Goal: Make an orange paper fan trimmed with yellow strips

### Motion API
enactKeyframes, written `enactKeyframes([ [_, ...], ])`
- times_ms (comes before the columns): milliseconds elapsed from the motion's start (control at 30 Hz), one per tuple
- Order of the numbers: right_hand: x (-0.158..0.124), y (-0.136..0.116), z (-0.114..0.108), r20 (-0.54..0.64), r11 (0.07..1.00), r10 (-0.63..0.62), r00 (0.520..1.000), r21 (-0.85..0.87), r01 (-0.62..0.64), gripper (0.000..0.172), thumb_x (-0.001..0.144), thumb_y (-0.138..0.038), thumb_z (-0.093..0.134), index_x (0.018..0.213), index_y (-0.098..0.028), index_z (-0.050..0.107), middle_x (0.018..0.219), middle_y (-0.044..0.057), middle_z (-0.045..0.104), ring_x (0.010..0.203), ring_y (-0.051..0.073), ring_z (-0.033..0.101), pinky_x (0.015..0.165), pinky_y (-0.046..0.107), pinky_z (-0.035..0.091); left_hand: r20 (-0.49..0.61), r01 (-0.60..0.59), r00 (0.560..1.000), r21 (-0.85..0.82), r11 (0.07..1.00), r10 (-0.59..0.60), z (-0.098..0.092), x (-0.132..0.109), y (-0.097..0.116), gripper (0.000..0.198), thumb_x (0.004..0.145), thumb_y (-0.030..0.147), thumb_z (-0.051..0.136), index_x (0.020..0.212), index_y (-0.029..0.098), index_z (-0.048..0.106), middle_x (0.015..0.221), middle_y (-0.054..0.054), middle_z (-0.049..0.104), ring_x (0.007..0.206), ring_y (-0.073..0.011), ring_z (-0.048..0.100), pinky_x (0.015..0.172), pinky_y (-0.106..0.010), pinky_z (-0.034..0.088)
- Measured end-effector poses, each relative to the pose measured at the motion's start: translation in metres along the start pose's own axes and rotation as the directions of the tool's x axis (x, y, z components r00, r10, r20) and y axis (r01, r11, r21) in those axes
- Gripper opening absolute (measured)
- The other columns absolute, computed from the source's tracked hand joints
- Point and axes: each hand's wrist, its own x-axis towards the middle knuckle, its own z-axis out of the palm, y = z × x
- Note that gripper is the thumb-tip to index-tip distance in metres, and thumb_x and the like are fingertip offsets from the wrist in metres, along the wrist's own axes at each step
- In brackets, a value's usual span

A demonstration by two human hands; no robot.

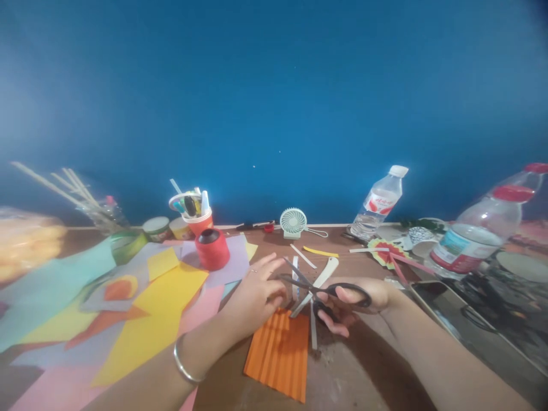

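My right hand [351, 302] is closed around the black handles of a pair of scissors [306, 285], whose blades stand apart and point left. My left hand [259, 291], with a silver bangle at the wrist, has its fingers stretched out beside the blade tips; nothing shows clearly in it. Below both hands lies a pleated sheet of orange paper [280, 354], its top edge partly covered by my left hand. White strips [314, 331] and an off-white flat handle-shaped piece [327, 271] lie under and around the scissors.
Coloured paper sheets [158, 325] spread over the left side, with a red thread cone [213, 249] and a pen cup [199, 217] behind. A small fan [293, 222] stands near the blue wall. Plastic bottles [379, 202], a folded paper rosette [387, 253] and a phone [454, 308] are at right.
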Motion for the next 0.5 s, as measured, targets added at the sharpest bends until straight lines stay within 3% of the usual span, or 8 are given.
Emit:
enactKeyframes([
  [100, 0.004, 0.003, 0.0, 0.013, 1.0, 0.005, 1.0, 0.031, -0.005, 0.063, 0.071, -0.07, 0.04, 0.075, -0.009, 0.053, 0.057, 0.002, 0.051, 0.04, 0.005, 0.035, 0.036, 0.018, 0.02, 0.013, 0.063, 0.998, -0.135, 0.989, -0.062, 0.001, 0.0, 0.003, 0.02, 0.072, 0.007, 0.052, 0.074, 0.023, 0.064, 0.12, -0.001, 0.047, 0.112, -0.0199, 0.043, 0.094, -0.035, 0.034],
  [167, 0.006, 0.008, -0.001, 0.015, 0.997, 0.01, 1.0, 0.074, -0.011, 0.063, 0.07, -0.071, 0.041, 0.077, -0.01, 0.053, 0.06, 0.002, 0.052, 0.04, 0.005, 0.035, 0.035, 0.017, 0.02, 0.055, 0.113, 0.993, -0.245, 0.963, -0.103, -0.002, -0.002, 0.007, 0.015, 0.072, 0.01, 0.054, 0.073, 0.022, 0.063, 0.11, -0.002, 0.052, 0.105, -0.0186, 0.048, 0.08, -0.029, 0.043],
  [267, 0.008, 0.016, -0.006, 0.012, 0.993, 0.006, 1.0, 0.12, -0.008, 0.066, 0.067, -0.075, 0.039, 0.08, -0.011, 0.052, 0.061, 0.002, 0.053, 0.041, 0.006, 0.036, 0.034, 0.017, 0.02, 0.156, 0.156, 0.982, -0.376, 0.914, -0.104, -0.008, -0.004, 0.011, 0.009, 0.071, 0.013, 0.057, 0.069, 0.02, 0.062, 0.102, -0.002, 0.053, 0.094, -0.0174, 0.053, 0.062, -0.022, 0.043],
  [500, 0.017, 0.021, -0.006, 0.027, 0.992, 0.024, 0.999, 0.122, -0.027, 0.072, 0.063, -0.078, 0.04, 0.08, -0.009, 0.053, 0.057, 0.002, 0.054, 0.038, 0.005, 0.037, 0.03, 0.016, 0.023, 0.205, 0.215, 0.973, -0.643, 0.735, -0.105, -0.002, -0.004, 0.017, 0.004, 0.07, 0.016, 0.062, 0.071, 0.018, 0.064, 0.096, -0.003, 0.054, 0.089, -0.0161, 0.054, 0.082, -0.029, 0.04],
])
